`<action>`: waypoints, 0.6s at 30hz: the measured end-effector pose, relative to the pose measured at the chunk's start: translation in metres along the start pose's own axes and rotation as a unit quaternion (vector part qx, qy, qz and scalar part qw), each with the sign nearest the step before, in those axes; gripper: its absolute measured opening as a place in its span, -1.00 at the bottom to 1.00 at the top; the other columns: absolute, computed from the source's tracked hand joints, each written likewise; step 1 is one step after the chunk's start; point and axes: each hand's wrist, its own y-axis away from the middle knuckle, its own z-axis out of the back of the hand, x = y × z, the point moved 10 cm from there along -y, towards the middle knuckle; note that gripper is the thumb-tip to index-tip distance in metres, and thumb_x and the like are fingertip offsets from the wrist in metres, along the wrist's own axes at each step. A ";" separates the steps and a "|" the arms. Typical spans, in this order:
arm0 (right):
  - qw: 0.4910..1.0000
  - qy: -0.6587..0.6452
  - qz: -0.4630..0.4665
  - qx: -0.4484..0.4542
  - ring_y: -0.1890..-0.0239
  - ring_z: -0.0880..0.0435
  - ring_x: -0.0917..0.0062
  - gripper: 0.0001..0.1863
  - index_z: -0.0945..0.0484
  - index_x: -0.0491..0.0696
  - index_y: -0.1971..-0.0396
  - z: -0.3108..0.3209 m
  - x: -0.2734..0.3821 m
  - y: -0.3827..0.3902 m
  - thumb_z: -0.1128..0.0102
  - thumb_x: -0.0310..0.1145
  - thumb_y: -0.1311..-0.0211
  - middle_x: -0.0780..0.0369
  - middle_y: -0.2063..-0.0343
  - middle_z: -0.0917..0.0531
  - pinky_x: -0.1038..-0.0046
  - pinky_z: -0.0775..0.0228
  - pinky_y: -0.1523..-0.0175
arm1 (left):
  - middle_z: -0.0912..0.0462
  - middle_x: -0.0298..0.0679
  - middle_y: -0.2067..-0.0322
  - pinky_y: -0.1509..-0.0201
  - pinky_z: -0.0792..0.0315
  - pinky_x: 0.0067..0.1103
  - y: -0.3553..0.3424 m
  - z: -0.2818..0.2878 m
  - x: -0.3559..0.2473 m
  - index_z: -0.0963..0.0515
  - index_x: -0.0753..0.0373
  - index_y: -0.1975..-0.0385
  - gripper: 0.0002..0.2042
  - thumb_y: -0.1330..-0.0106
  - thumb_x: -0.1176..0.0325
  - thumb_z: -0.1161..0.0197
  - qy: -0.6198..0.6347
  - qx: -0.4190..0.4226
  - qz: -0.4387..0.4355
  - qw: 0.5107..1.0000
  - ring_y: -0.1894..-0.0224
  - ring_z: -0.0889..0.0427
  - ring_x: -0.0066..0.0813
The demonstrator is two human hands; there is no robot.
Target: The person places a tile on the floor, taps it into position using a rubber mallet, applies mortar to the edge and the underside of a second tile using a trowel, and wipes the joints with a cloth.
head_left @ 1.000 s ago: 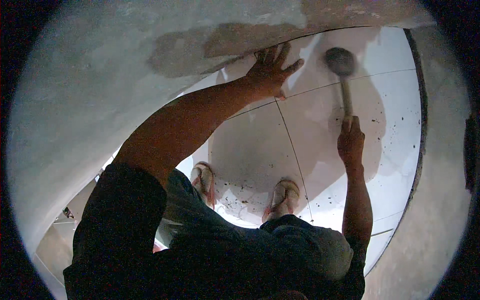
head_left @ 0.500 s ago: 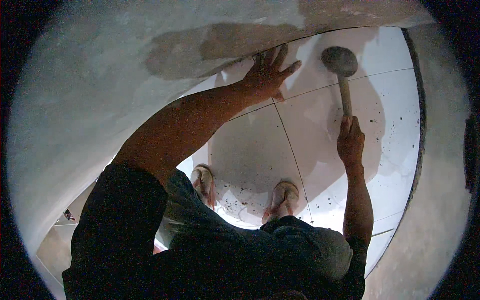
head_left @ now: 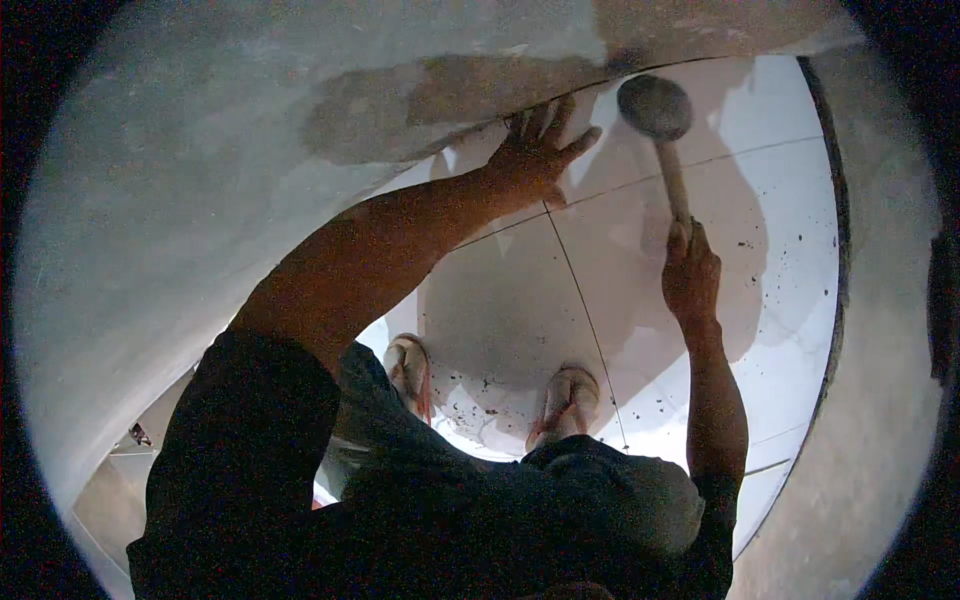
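My right hand (head_left: 692, 275) is closed round the wooden handle of a rubber mallet (head_left: 655, 107). The mallet's dark, round head points away from me, over the far row of white floor tiles (head_left: 510, 300) near the wall. My left hand (head_left: 535, 160) is spread out with fingers apart, close to where the tiles meet the far wall. Its thumb side lies by the crossing of the tile joints. Whether its palm presses on the tile or the wall is hard to make out.
A grey plastered wall (head_left: 200, 200) curves along the far and left sides. Along the right, a dark gap (head_left: 842, 230) separates the tiles from another grey wall (head_left: 880, 300). Dark crumbs are scattered on the tiles. My feet in sandals (head_left: 566, 400) stand on the near tiles.
My right hand has shifted slightly left and away from me, bringing the mallet head nearer the far wall and my left hand. The left hand stays nearly in place.
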 end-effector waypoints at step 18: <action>0.972 0.185 0.093 -0.109 0.38 -0.53 0.18 -0.67 -0.27 -0.17 0.02 0.029 -0.001 -0.004 0.10 -0.41 -0.22 0.05 0.28 -0.43 0.16 -0.34 0.48 | 0.20 0.17 -0.31 -0.34 0.25 -0.01 -0.019 0.008 -0.021 0.00 0.08 -0.32 -0.16 -0.09 -0.13 -0.20 -0.018 -0.050 -0.034 0.998 -0.36 0.24 0.16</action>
